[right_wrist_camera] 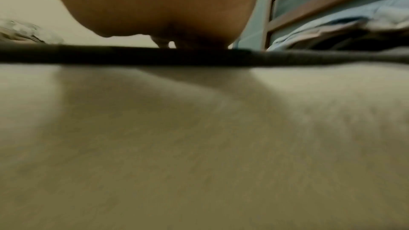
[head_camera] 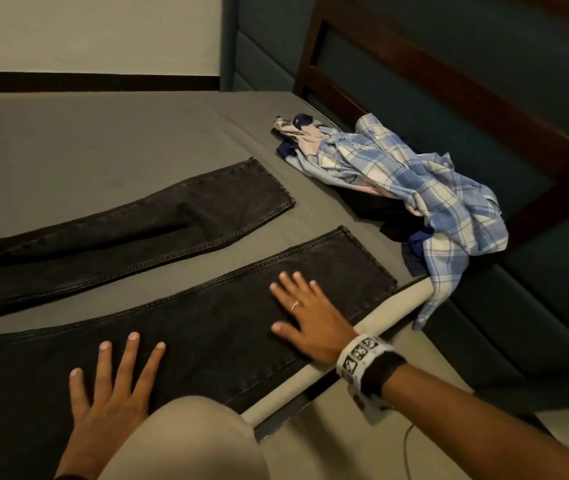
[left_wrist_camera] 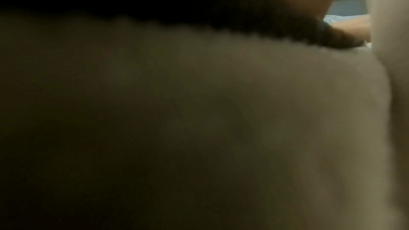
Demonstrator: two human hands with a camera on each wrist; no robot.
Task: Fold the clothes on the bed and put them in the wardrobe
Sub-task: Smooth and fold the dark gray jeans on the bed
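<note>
A pair of dark grey jeans (head_camera: 207,306) lies spread flat on the grey bed (head_camera: 103,133), its two legs apart and pointing toward the headboard. My left hand (head_camera: 113,386) lies flat with spread fingers on the near leg. My right hand (head_camera: 307,313), wearing a ring, presses flat on the same leg closer to its hem. In the right wrist view the palm (right_wrist_camera: 155,6) rests on the dark jeans edge (right_wrist_camera: 199,57). The left wrist view is dark and blurred. A crumpled blue plaid shirt (head_camera: 414,188) lies on a small heap of clothes by the headboard.
A dark wooden headboard (head_camera: 432,74) with teal padding rises on the right. The bed's beige side edge (head_camera: 380,320) runs under my right wrist. My beige-clad knee (head_camera: 189,438) is at the bottom. A pale wall stands behind the bed.
</note>
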